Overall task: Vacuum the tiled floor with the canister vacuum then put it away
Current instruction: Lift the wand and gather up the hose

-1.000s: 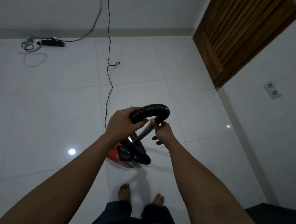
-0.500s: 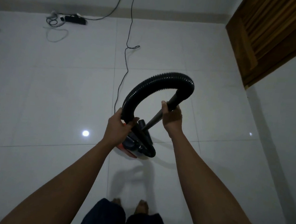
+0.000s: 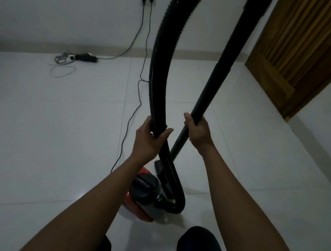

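A red and black canister vacuum [image 3: 143, 200] sits on the white tiled floor [image 3: 53, 127] just in front of my legs. Its ribbed black hose [image 3: 160, 70] rises from the canister and arches out of the top of the frame. My left hand [image 3: 149, 142] is closed around the hose low down. My right hand [image 3: 198, 131] grips the rigid black wand [image 3: 224, 60], which slants up to the right and down to the floor nozzle [image 3: 158, 167] behind the canister. The top of the hose loop is out of view.
The vacuum's thin power cord [image 3: 137, 96] runs across the floor to a wall socket [image 3: 148, 0]. A black power strip [image 3: 85, 58] with loose cables lies by the far wall. A wooden door [image 3: 302, 62] stands at the right, beside a white wall.
Both hands have lifted the hose and wand much higher, so the loop now extends above the frame. The view has tilted up, bringing the wall socket into sight.
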